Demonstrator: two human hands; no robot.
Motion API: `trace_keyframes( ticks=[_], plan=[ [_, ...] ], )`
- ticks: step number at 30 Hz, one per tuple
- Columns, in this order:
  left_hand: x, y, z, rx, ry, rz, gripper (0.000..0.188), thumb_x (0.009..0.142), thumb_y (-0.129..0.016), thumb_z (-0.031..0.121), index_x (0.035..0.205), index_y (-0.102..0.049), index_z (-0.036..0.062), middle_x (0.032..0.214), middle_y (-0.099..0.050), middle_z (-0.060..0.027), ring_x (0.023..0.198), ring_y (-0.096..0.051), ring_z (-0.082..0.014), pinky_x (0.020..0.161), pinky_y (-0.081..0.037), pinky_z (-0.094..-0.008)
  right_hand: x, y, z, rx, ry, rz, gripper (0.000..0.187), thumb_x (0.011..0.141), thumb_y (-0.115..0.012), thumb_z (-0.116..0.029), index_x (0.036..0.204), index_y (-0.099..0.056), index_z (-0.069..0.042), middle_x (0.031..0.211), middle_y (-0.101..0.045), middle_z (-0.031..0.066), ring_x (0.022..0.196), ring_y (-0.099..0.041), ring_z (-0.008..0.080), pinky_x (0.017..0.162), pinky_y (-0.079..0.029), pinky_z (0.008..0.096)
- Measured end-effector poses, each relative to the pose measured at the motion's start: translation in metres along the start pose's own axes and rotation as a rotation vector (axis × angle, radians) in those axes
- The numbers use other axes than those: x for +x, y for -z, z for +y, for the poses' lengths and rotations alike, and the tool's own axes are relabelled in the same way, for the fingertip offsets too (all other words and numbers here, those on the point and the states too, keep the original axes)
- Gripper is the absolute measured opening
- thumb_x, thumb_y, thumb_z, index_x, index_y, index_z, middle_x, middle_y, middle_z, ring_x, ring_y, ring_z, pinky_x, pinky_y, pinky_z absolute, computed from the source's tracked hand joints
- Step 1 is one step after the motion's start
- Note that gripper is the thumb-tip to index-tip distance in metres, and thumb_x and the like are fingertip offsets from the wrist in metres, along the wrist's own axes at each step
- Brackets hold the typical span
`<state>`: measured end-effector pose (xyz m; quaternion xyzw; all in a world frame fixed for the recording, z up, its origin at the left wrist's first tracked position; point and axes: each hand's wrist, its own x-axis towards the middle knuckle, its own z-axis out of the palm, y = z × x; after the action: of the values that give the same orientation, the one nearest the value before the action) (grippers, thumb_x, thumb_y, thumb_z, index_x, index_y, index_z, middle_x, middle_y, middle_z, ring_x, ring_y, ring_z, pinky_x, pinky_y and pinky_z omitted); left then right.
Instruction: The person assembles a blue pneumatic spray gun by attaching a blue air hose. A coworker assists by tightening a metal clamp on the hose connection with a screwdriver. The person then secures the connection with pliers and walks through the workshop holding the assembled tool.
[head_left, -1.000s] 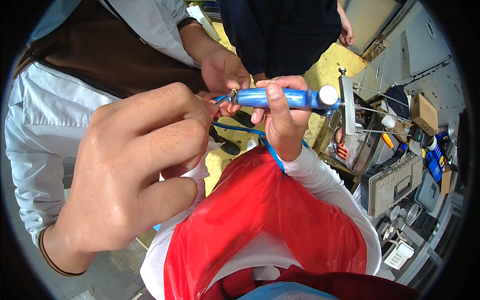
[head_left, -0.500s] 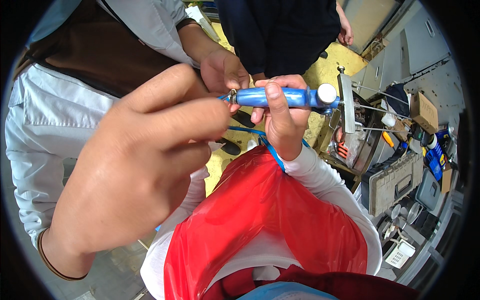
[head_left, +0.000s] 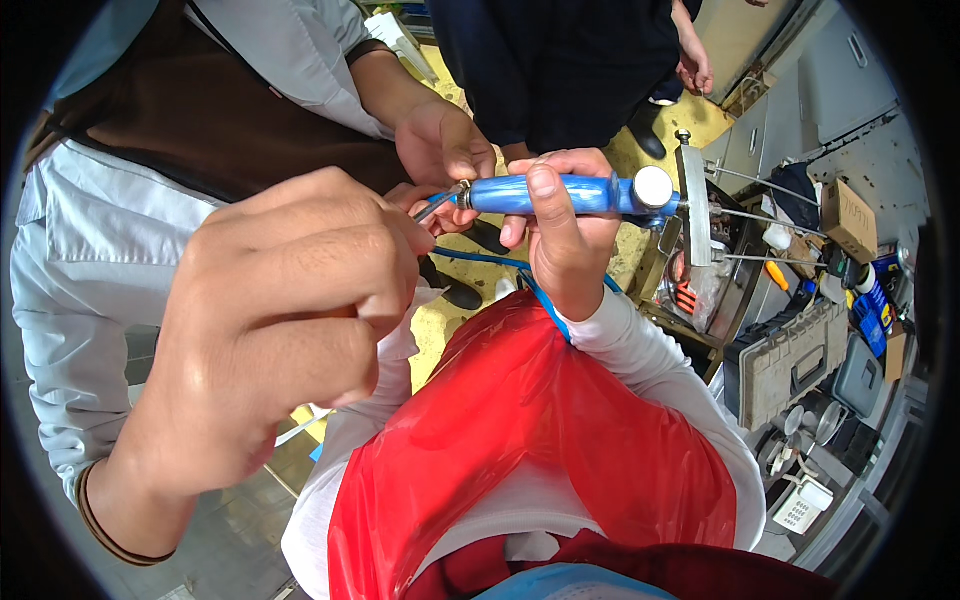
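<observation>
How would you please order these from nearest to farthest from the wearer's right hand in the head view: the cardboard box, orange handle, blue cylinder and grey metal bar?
1. Blue cylinder: held in the right hand.
2. Grey metal bar: to the hand's right.
3. Orange handle: farther right, slightly lower in view.
4. Cardboard box: farthest right.

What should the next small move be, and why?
Probably firm up the right hand to brace the blue handle against twisting. A co-worker's hand holds a thin metal shaft whose tip appears to meet the metal clamp at the handle's end, so a wobble could make it slip.
</observation>
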<state>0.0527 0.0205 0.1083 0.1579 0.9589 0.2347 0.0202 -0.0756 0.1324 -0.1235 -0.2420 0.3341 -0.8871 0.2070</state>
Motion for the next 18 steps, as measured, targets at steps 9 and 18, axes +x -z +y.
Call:
trace_keyframes(
  ticks=[9, 18],
  plan=[
    [0.012, 0.0, 0.003, 0.028, 0.111, -0.119, 0.016, 0.077, -0.069, 0.01, 0.071, -0.059, -0.001, 0.072, -0.054, -0.0053, 0.069, -0.061, -0.0256, 0.067, -0.054, -0.0338, 0.003, -0.004, -0.003, 0.06, 0.024, 0.086, 0.018, 0.099, -0.07, -0.008, 0.105, -0.054, -0.003, 0.084, -0.067, 0.0107, 0.058, -0.064, 0.0118, 0.053, -0.051, 0.0237],
    [0.014, -0.016, 0.001, 0.221, 0.089, -0.079, 0.021, 0.06, -0.072, 0.015, 0.064, -0.057, -0.0008, 0.082, -0.06, -0.0097, 0.07, -0.063, -0.0306, 0.067, -0.054, -0.0397, 0.001, -0.004, -0.001, 0.059, -0.001, 0.119, 0.019, 0.098, -0.071, -0.008, 0.105, -0.054, -0.003, 0.08, -0.066, 0.0096, 0.057, -0.062, 0.0108, 0.053, -0.05, 0.0231]
  ],
)
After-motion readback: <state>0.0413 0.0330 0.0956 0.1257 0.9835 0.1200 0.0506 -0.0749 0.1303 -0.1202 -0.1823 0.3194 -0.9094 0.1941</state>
